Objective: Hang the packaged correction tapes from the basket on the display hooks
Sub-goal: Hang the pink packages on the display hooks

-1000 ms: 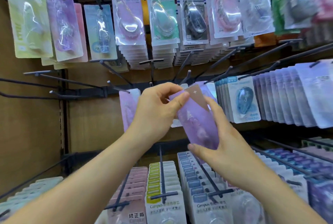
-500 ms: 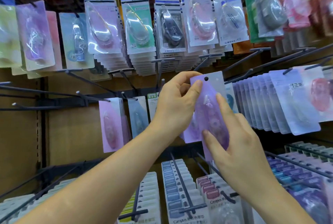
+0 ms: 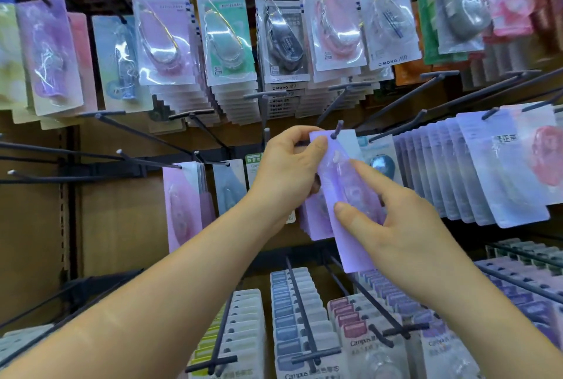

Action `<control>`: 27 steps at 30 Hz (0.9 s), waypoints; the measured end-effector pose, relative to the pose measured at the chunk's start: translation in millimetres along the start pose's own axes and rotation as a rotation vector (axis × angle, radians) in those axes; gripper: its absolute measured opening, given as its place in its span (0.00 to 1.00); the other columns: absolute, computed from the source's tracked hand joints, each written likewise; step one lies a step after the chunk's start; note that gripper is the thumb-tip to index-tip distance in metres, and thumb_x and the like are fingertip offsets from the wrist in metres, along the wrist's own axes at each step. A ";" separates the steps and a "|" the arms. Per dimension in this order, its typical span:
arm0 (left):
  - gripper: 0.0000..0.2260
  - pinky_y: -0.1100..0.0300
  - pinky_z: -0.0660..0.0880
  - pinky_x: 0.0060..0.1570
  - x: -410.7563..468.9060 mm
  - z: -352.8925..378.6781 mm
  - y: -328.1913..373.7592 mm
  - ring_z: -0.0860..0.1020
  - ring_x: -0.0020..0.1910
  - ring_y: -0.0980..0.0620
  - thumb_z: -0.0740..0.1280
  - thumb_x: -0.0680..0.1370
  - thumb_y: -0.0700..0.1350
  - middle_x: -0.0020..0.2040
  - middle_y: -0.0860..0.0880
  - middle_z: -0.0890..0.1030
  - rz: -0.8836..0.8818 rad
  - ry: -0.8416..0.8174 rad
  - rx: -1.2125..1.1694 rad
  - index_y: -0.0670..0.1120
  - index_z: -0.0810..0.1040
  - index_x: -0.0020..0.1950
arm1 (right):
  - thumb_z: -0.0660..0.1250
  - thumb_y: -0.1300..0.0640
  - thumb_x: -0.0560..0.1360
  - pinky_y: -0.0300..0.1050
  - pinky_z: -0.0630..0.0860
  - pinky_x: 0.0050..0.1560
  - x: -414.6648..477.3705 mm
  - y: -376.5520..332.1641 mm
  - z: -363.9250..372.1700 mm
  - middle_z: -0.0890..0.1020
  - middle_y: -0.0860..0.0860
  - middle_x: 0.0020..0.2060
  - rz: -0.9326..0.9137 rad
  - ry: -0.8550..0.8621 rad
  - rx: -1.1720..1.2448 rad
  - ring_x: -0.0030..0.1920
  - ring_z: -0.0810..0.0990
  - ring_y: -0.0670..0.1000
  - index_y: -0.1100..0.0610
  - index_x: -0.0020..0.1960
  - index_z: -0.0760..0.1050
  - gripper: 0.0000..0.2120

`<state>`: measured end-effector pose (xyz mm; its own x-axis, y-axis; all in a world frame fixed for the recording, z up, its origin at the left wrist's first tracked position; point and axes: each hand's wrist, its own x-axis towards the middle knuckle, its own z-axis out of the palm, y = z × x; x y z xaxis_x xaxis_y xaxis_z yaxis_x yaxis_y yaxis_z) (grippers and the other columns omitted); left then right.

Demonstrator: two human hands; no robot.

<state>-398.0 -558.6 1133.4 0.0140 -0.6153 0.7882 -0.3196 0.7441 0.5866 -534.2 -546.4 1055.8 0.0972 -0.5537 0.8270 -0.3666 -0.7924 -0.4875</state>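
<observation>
A purple packaged correction tape point(image 3: 347, 196) is held up at the middle row of the display. Its punched hole sits over the tip of a dark display hook point(image 3: 336, 130). My left hand point(image 3: 288, 174) pinches the pack's top left corner beside the hook. My right hand point(image 3: 393, 217) pinches the pack's lower half, thumb on its left edge and index finger across the blister. More purple packs point(image 3: 313, 220) hang behind it. The basket is out of view.
Several bare hooks point(image 3: 146, 162) jut out at left. Pink packs point(image 3: 182, 205) hang left of my hands, a long row of pale purple packs point(image 3: 457, 171) to the right. Rows of packaged tapes fill the hooks above point(image 3: 225, 31) and below point(image 3: 292, 317).
Both hands raised the purple pack and brought its hole onto the hook tip. The view shifted closer and rightward along the display.
</observation>
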 end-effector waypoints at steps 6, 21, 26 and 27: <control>0.08 0.63 0.72 0.29 5.5 -9.1 -13.1 0.77 0.31 0.53 0.63 0.82 0.45 0.44 0.45 0.80 -0.137 -0.113 0.140 0.44 0.80 0.56 | 0.68 0.47 0.74 0.44 0.71 0.35 12.0 11.0 -10.7 0.76 0.46 0.36 0.090 -0.087 -0.250 0.35 0.77 0.47 0.37 0.56 0.63 0.17; 0.11 0.52 0.83 0.45 39.5 -8.2 -56.8 0.84 0.35 0.51 0.67 0.80 0.44 0.36 0.46 0.83 -0.107 0.115 0.445 0.50 0.78 0.38 | 0.64 0.45 0.78 0.48 0.69 0.45 77.4 20.7 38.7 0.77 0.57 0.56 0.240 -0.220 -0.655 0.56 0.76 0.60 0.54 0.58 0.66 0.16; 0.10 0.49 0.83 0.45 48.1 -6.8 -63.7 0.84 0.33 0.49 0.67 0.80 0.45 0.34 0.43 0.84 -0.112 0.118 0.521 0.42 0.81 0.40 | 0.63 0.47 0.80 0.47 0.69 0.47 85.8 27.1 45.9 0.77 0.59 0.60 0.244 -0.240 -0.676 0.60 0.77 0.62 0.58 0.64 0.68 0.19; 0.10 0.49 0.83 0.46 47.4 -8.0 -62.7 0.84 0.33 0.50 0.67 0.80 0.45 0.35 0.44 0.84 -0.117 0.118 0.535 0.44 0.80 0.40 | 0.63 0.46 0.80 0.47 0.69 0.46 85.7 26.8 46.8 0.78 0.59 0.60 0.236 -0.246 -0.672 0.59 0.77 0.61 0.58 0.63 0.68 0.19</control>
<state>-369.8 -632.3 1135.5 0.1741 -0.6298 0.7570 -0.7452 0.4183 0.5194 -492.3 -627.1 1100.5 0.1209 -0.7931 0.5969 -0.8814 -0.3624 -0.3030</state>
